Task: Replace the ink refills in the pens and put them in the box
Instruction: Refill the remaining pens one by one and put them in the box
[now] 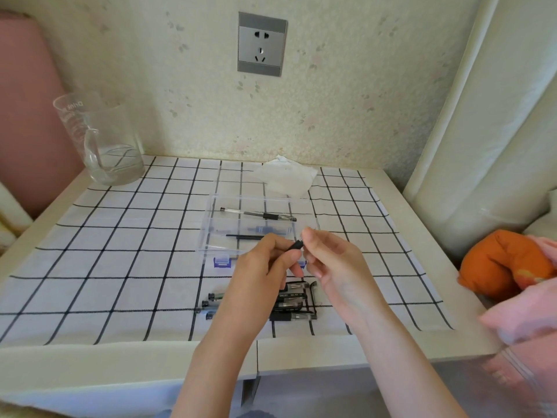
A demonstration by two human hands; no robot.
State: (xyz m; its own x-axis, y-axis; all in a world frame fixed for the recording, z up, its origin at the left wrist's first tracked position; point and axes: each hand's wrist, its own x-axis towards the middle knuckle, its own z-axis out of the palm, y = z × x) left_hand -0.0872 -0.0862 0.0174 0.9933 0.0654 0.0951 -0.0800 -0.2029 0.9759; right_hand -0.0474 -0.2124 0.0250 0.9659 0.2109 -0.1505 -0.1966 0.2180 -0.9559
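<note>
The step in hand looks like working a small part of a pen – a cap or a tip piece – on or off, held up over the near edge of the clear box [211,224]. To do it well, the person does best to keep the two hands close together and in line, turn or pull along the pen's axis instead of bending it, and keep the work above the checked cloth [120,267] so that a dropped bit lands where it can be found.

The left hand [259,273] is curled, its thumb and fingers pinched around a short black pen piece [294,246] that sticks out toward the right. A thin dark rod [244,236] reaches out leftward from behind that hand; whether it is a refill held in the hand or one lying in the box cannot be told. The right hand [328,260] meets the black piece at its free end, thumb and forefinger pressed together on the tip, the other fingers loosely bent below. What, if anything, sits inside that pinch is too small to make out.

The box lies open in the middle of the table, with one whole pen [259,214] lying across its far part and a bluish item, blurred, nearer the hands. A cluster of more pens [289,303] lies on the cloth just in front of the box, partly hidden under the wrists – by the look of it, these are yet to be done.
</note>
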